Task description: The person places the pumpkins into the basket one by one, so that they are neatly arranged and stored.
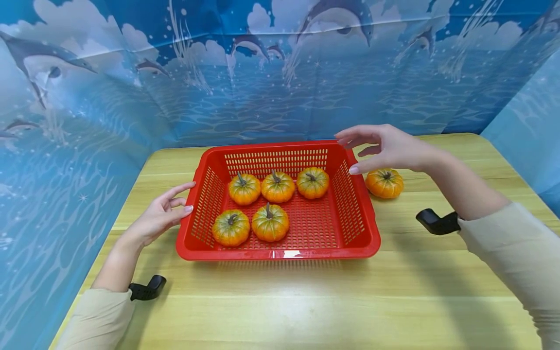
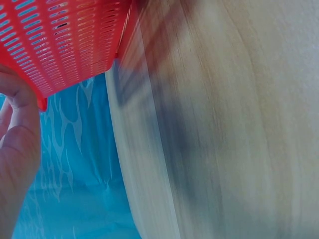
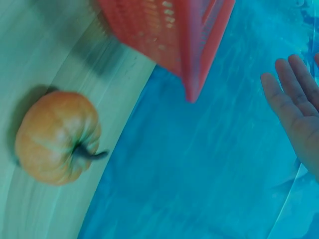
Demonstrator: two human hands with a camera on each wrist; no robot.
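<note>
A red plastic basket (image 1: 280, 254) with slotted walls holds several small orange-and-green pumpkins (image 1: 271, 223). One more pumpkin (image 1: 385, 183) sits on the table just outside the basket's right wall, its stem also visible in the right wrist view. My left hand (image 1: 159, 214) is at the basket's left rim, with fingertips and thumb against its outer side. In the left wrist view, part of that hand (image 2: 17, 144) appears beside the slotted wall. My right hand (image 1: 385, 148) hovers by the back right corner of the basket, fingers spread from the thumb and nothing between them.
The wooden table (image 1: 280, 311) has a rounded back edge close behind the basket. A blue curtain (image 1: 280, 97) printed with dolphins hangs behind and along the sides. Each wrist wears a black camera mount (image 1: 437, 222).
</note>
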